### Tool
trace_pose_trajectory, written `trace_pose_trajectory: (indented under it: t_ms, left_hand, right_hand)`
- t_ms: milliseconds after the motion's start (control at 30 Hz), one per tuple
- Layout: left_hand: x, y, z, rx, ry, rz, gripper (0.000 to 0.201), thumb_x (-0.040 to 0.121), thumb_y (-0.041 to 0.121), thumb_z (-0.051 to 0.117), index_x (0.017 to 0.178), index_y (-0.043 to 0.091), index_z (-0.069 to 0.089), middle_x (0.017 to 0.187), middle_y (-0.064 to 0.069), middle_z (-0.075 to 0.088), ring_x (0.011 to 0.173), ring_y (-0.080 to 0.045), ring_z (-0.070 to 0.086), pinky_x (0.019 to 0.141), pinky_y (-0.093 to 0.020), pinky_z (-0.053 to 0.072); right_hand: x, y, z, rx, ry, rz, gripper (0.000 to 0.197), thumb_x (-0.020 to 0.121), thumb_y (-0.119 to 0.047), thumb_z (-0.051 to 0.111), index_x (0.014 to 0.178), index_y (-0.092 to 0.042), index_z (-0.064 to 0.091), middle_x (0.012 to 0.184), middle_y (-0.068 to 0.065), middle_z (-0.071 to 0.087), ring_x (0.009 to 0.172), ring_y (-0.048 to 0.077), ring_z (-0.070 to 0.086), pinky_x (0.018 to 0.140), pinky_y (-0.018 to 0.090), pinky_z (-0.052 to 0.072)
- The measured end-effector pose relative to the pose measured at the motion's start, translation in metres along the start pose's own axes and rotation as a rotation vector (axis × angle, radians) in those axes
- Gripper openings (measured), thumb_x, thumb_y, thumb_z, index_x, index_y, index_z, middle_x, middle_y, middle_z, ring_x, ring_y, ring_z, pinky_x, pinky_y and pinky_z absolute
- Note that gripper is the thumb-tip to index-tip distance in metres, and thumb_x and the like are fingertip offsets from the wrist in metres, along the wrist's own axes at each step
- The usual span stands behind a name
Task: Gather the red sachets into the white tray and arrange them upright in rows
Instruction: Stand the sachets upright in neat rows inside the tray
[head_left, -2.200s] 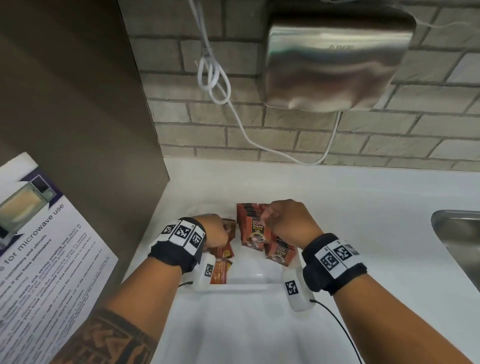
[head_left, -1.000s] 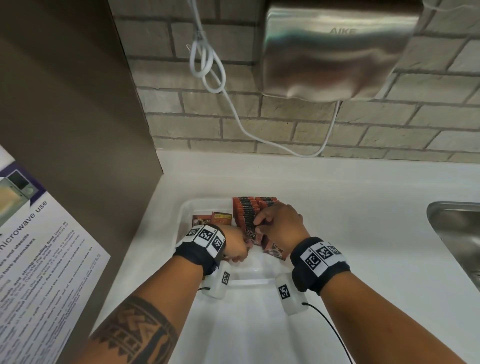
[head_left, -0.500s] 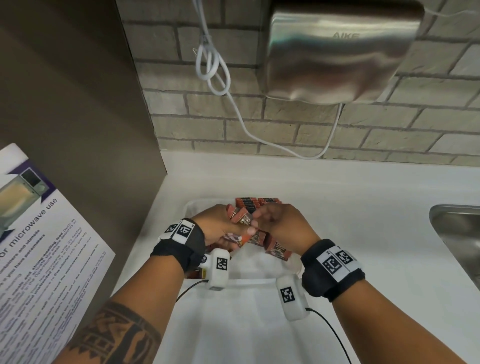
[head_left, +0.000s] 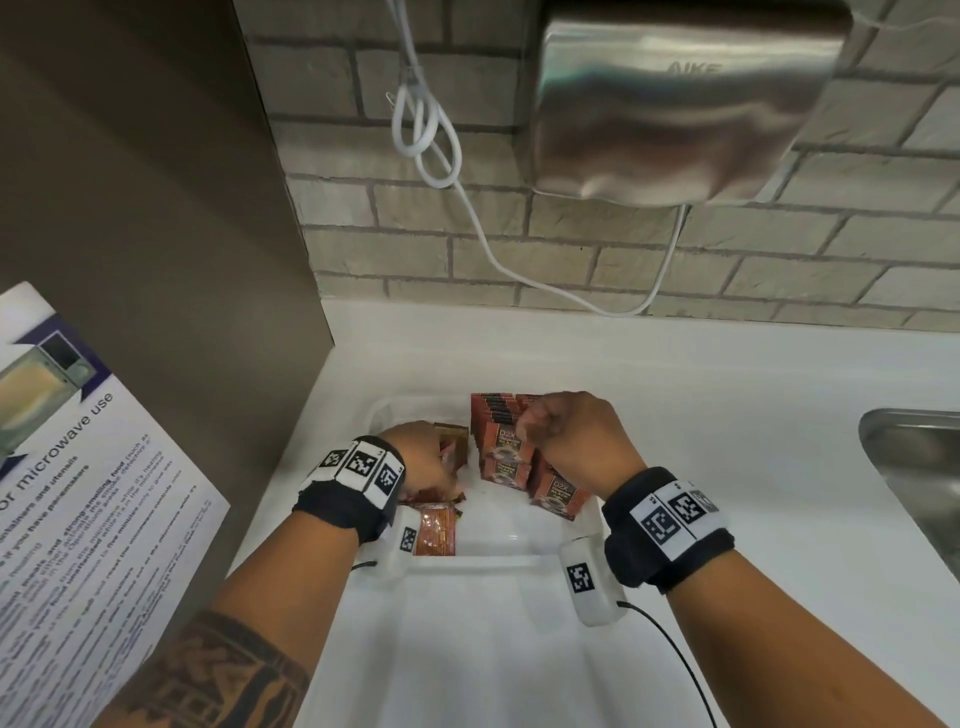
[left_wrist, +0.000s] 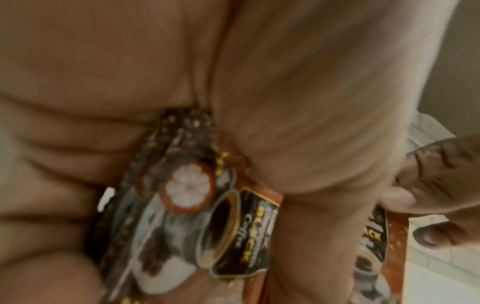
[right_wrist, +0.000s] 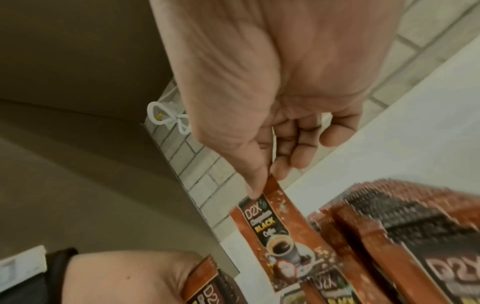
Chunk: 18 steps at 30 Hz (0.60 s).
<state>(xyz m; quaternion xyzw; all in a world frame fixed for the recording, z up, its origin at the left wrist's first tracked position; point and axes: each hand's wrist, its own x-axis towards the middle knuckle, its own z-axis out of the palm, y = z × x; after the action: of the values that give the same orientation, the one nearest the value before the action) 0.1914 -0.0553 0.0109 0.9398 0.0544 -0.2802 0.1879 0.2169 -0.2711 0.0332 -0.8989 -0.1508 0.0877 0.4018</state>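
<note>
A white tray (head_left: 488, 557) sits on the white counter, holding red coffee sachets. A row of upright sachets (head_left: 496, 410) stands at its back. My right hand (head_left: 540, 423) pinches the top edge of one red sachet (right_wrist: 281, 232) between thumb and forefinger, at the front of that row. More sachets (head_left: 558, 496) lean under the right wrist. My left hand (head_left: 441, 462) is in the tray's left part and grips several sachets (left_wrist: 205, 214) in its curled fingers. One loose sachet (head_left: 435, 530) lies flat near the left wrist.
A brown cabinet side (head_left: 156, 260) stands close on the left with a microwave-use notice (head_left: 78, 493). A steel hand dryer (head_left: 685, 98) and its white cord (head_left: 426, 130) hang on the brick wall behind. A steel sink rim (head_left: 914, 467) is at the right.
Both hands met over the tray half a second ago; now they are apart. The right hand holds one sachet at the row, and the left hand has dropped back left with its bundle.
</note>
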Motion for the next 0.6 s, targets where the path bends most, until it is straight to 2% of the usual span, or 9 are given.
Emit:
trace_pose_trajectory:
  t_ms: [67,133,200,300,367,467,600]
  left_hand:
    - [-0.003,0.004,-0.002,0.060,-0.022,0.006,0.026,0.090,0.035,0.068,0.096,0.009,0.067,0.073,-0.001,0.063,0.060,-0.014,0.057,0.054,-0.022,0.045]
    - [-0.003,0.011,-0.001,0.044,-0.080,0.032,0.019,0.090,0.030,0.068,0.094,0.011,0.069,0.071,0.001,0.065,0.053,-0.011,0.056,0.045,-0.017,0.041]
    - [-0.002,0.020,0.004,0.020,-0.136,0.068,0.020,0.089,0.032,0.070,0.100,0.015,0.073,0.076,0.003,0.071,0.055,-0.009,0.060,0.047,-0.016,0.043]
    - [0.004,0.033,0.016,-0.126,-0.230,0.071,0.023,0.090,0.027,0.070,0.112,0.020,0.072,0.083,0.001,0.071,0.064,-0.010,0.062,0.060,-0.022,0.056]
    - [0.008,0.041,0.019,-0.108,-0.243,0.076,0.027,0.091,0.027,0.069,0.116,0.019,0.070,0.086,0.000,0.070,0.065,-0.012,0.061,0.059,-0.023,0.056]
    - [0.013,0.048,0.021,-0.022,-0.245,0.056,0.028,0.092,0.031,0.067,0.114,0.013,0.070,0.087,0.001,0.070,0.063,-0.012,0.060,0.054,-0.020,0.050]
    - [0.018,0.050,0.025,0.002,-0.259,0.032,0.031,0.093,0.032,0.066,0.114,0.010,0.071,0.093,-0.002,0.072,0.073,-0.016,0.062,0.072,-0.028,0.055]
  right_hand:
    - [-0.001,0.004,0.005,-0.016,-0.031,0.002,0.023,0.084,-0.008,0.062,0.074,-0.023,0.075,0.070,-0.007,0.074,0.063,0.003,0.067,0.054,0.006,0.044]
    - [0.001,0.009,0.012,-0.075,-0.035,0.036,0.020,0.076,-0.015,0.063,0.068,-0.028,0.075,0.065,-0.013,0.072,0.070,0.020,0.070,0.065,0.026,0.057]
    - [0.004,0.014,0.019,-0.139,-0.033,0.059,0.017,0.066,-0.026,0.061,0.068,-0.036,0.075,0.067,-0.017,0.071,0.082,0.028,0.067,0.079,0.039,0.057]
    - [0.008,0.020,0.029,-0.186,-0.015,0.064,0.019,0.062,-0.038,0.059,0.070,-0.049,0.072,0.074,-0.010,0.070,0.087,0.024,0.065,0.088,0.040,0.052]
    - [0.010,0.024,0.032,-0.197,-0.018,0.082,0.018,0.062,-0.041,0.059,0.069,-0.052,0.071,0.078,-0.011,0.069,0.091,0.022,0.063,0.093,0.041,0.048]
    - [0.010,0.027,0.035,-0.232,-0.030,0.114,0.014,0.066,-0.037,0.064,0.062,-0.048,0.071,0.077,-0.015,0.069,0.103,0.019,0.054,0.094,0.042,0.042]
    - [0.010,0.033,0.036,-0.286,-0.039,0.132,0.017,0.076,-0.030,0.067,0.065,-0.042,0.075,0.084,-0.018,0.063,0.106,0.019,0.043,0.090,0.038,0.039]
